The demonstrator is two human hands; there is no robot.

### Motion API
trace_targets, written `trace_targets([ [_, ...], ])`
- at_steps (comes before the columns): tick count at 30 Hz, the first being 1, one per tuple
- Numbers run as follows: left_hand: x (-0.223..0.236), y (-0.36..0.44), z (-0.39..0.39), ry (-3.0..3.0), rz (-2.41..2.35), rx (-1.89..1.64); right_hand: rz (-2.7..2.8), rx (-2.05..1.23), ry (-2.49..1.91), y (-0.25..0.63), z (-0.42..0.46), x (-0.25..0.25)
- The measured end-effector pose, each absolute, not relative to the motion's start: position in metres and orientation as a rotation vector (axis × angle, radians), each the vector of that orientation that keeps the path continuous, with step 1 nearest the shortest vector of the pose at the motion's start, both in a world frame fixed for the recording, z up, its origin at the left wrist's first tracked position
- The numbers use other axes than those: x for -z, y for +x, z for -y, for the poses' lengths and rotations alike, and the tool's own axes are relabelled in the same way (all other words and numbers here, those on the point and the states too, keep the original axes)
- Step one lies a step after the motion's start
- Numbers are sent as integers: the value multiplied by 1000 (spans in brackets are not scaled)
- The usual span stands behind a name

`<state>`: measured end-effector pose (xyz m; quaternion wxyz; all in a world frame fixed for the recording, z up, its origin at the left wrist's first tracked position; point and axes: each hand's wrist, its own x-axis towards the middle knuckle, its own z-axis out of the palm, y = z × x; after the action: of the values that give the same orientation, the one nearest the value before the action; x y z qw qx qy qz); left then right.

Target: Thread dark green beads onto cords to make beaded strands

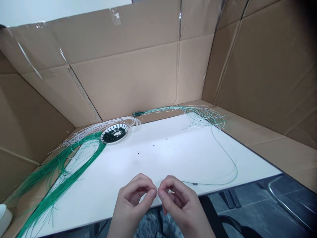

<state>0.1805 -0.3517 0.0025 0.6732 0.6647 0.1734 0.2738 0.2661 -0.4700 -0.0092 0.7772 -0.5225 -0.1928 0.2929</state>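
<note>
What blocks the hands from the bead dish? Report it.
Nothing visible: only the white board and a few loose beads lie between the striped dish and the left hand and right hand pinching a cord.

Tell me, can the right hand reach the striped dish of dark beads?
Probably yes, once it lets go: the right hand pinches a thin strand with the left hand, and only a few loose beads lie on the white board before the striped dish.
</note>
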Motion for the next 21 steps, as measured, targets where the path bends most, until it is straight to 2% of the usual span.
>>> trace_targets([
  [5, -5, 180, 360, 1504, -439, -676, 418, -625, -1155, 265, 469, 5],
  [9, 0, 176, 350, 1688, -359, -589, 453, -605, -1212, 264, 470, 5],
  [13, 4, 187, 305, 2380, -487, -447, 418, -554, -1250, 272, 479, 7],
  [17, 11, 217, 249, 2569, -758, -383, 354, -491, -1269, 282, 491, 8],
  [21, 20, 244, 225, 2679, -802, -238, 338, -480, -1274, 287, 497, 11],
])
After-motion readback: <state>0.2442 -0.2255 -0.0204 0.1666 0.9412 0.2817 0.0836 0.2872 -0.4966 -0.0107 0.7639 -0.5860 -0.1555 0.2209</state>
